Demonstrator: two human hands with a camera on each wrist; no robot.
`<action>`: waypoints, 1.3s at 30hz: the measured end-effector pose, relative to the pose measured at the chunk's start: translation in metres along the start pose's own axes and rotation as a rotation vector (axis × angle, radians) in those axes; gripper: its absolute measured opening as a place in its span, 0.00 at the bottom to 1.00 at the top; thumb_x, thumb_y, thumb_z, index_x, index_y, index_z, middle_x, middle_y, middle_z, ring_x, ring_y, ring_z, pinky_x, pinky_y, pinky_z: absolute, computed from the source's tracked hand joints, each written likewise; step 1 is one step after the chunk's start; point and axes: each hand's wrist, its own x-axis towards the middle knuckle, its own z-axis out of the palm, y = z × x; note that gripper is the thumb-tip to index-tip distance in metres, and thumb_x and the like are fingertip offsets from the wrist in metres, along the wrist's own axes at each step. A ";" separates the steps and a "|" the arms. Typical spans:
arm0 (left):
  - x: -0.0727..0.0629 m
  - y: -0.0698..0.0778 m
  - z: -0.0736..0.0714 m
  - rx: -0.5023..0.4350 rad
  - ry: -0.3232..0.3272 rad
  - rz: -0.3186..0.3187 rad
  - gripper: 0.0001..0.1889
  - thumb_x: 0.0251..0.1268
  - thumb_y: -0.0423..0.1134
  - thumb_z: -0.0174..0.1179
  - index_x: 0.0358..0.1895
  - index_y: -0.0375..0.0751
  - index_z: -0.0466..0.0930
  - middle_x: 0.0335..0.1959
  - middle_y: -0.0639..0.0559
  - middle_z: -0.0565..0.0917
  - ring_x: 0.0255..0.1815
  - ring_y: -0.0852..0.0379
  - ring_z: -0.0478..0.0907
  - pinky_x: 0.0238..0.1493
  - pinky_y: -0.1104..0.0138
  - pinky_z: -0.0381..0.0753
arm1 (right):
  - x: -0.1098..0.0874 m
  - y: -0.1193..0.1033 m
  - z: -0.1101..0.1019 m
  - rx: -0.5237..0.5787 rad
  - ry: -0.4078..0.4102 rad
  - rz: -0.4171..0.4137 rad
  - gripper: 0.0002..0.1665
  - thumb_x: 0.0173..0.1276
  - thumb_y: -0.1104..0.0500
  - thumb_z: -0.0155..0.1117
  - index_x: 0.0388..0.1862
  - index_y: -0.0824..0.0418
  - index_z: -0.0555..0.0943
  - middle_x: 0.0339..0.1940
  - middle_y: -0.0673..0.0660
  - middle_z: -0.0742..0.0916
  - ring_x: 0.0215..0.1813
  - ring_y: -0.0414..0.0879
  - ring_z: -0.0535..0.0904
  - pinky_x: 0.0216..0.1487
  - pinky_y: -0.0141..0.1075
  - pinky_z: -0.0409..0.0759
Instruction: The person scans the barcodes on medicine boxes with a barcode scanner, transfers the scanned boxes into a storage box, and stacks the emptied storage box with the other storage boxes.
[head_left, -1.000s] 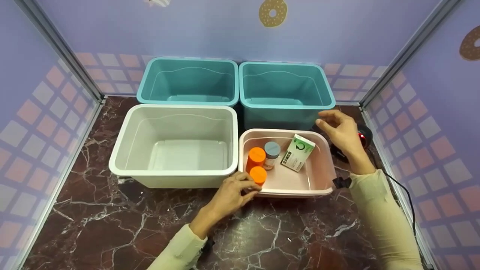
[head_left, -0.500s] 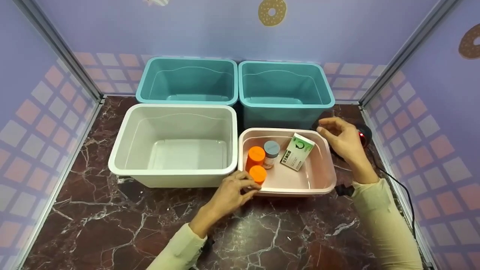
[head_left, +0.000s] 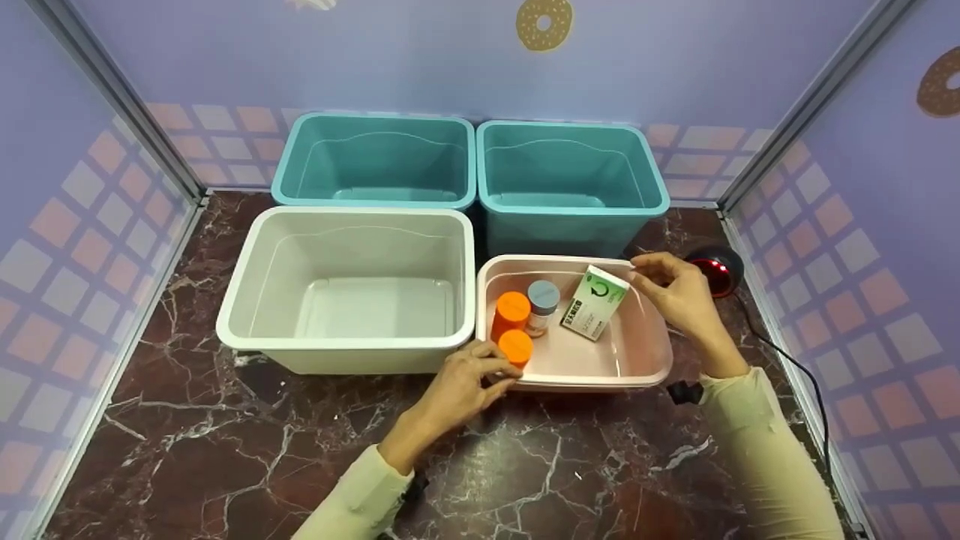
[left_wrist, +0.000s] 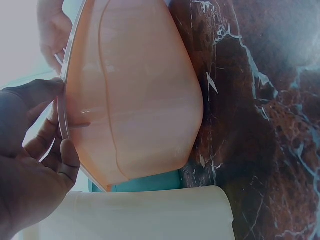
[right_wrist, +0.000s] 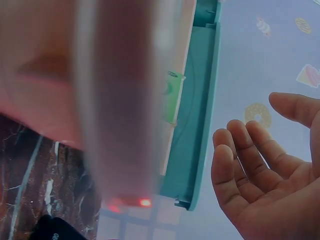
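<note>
The pink bin (head_left: 649, 345) sits on the table, its long axis running left to right, between the two hands. The left hand (head_left: 466, 380) is the nearer: its grip is closed on the rim at the near left corner. The right hand (head_left: 681, 298) is at the far right corner, diagonally across, its grip loose and holding nothing; whether fingertips touch the rim I cannot tell. Inside, two orange-capped bottles (head_left: 512, 309) and a grey-capped bottle (head_left: 543, 297) stand at the left, a green-and-white box (head_left: 596, 303) lies toward the right. A white bin (head_left: 345, 345) is just beside, teal bins (head_left: 559, 232) behind.
</note>
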 end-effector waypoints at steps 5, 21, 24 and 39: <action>0.000 0.000 0.000 -0.005 0.002 -0.006 0.06 0.62 0.43 0.69 0.41 0.51 0.90 0.41 0.55 0.84 0.46 0.55 0.78 0.53 0.61 0.79 | 0.000 0.007 0.005 -0.045 -0.029 0.011 0.17 0.68 0.56 0.68 0.52 0.63 0.84 0.44 0.63 0.89 0.40 0.43 0.80 0.39 0.21 0.73; 0.000 -0.001 0.003 0.006 0.011 0.009 0.06 0.63 0.43 0.68 0.41 0.51 0.90 0.39 0.56 0.84 0.45 0.56 0.78 0.52 0.62 0.79 | 0.000 0.021 0.016 -0.083 -0.104 0.044 0.18 0.67 0.56 0.69 0.52 0.64 0.83 0.50 0.64 0.88 0.50 0.57 0.86 0.48 0.31 0.80; 0.000 0.000 0.002 0.010 0.011 0.007 0.06 0.63 0.43 0.68 0.41 0.51 0.90 0.39 0.56 0.83 0.45 0.56 0.78 0.51 0.62 0.79 | -0.001 0.020 0.018 -0.052 -0.114 0.042 0.17 0.66 0.59 0.70 0.51 0.65 0.83 0.49 0.64 0.88 0.49 0.56 0.86 0.46 0.25 0.79; -0.001 -0.002 0.003 -0.015 0.018 -0.003 0.06 0.62 0.43 0.69 0.41 0.51 0.90 0.40 0.56 0.83 0.44 0.56 0.78 0.50 0.62 0.79 | -0.001 0.020 0.030 0.013 -0.128 -0.001 0.22 0.55 0.72 0.71 0.51 0.68 0.82 0.43 0.68 0.88 0.44 0.58 0.85 0.40 0.18 0.77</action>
